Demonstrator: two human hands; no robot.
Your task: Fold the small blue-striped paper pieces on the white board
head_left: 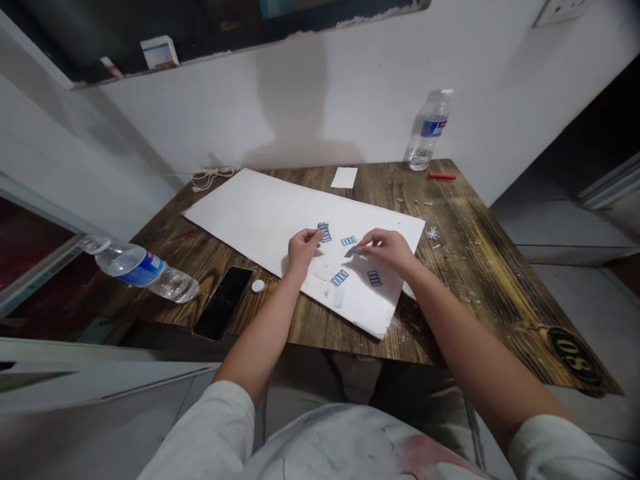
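Observation:
My left hand (303, 250) rests on a large white board (240, 217), its fingertips at a small blue-and-white ladder-patterned paper piece (325, 232). I cannot tell whether they grip it. My right hand (390, 250) pinches a small grey-blue piece (351, 252) between thumb and fingers. Several similar blue-patterned pieces lie nearby on the board, including one (349, 241) between my hands and one (340, 277) below them. A few plain white scraps (325, 272) lie under my left hand.
The wooden table (450, 267) holds a black phone (223, 303), a white bottle cap (258, 286), a water bottle lying down (145, 270), a standing water bottle (427, 130), a red stick (443, 176), a white paper card (344, 177), a white cable (210, 177) and scattered small bits.

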